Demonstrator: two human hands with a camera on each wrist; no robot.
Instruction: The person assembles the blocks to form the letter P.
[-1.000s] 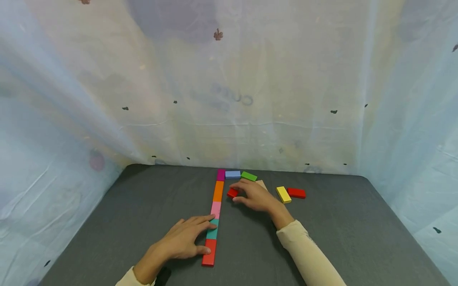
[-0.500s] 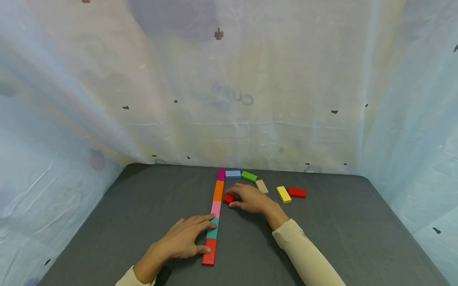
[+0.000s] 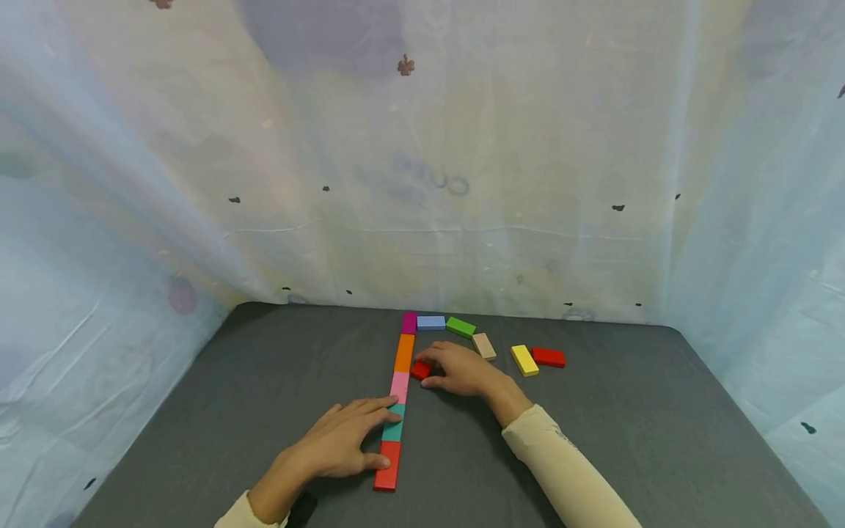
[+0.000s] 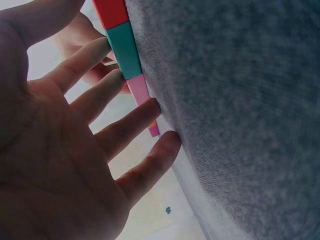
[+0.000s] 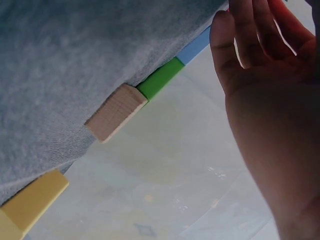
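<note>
A straight row of flat blocks runs away from me: red (image 3: 386, 475), teal (image 3: 392, 430), pink (image 3: 400, 384), orange (image 3: 405, 352) and magenta (image 3: 409, 323). Along its left side lies my left hand (image 3: 337, 441), fingers extended, fingertips touching the pink and teal blocks and thumb on the red one. Between thumb and fingers, my right hand (image 3: 463, 369) pinches another red block (image 3: 420, 370) just right of the row, near where pink meets orange. In the right wrist view the fingers hide nearly all of that block.
From the magenta block a blue block (image 3: 431, 323), a green block (image 3: 461, 327) and a plain wooden block (image 3: 484, 347) curve rightward. Farther right lie a yellow block (image 3: 524, 361) and a red block (image 3: 549, 357). Patterned curtains surround the grey tabletop (image 3: 627, 440).
My right hand has moved the red block left and a little toward me, close to the row. The wooden block has come fully into view. My left hand has stayed in place.
</note>
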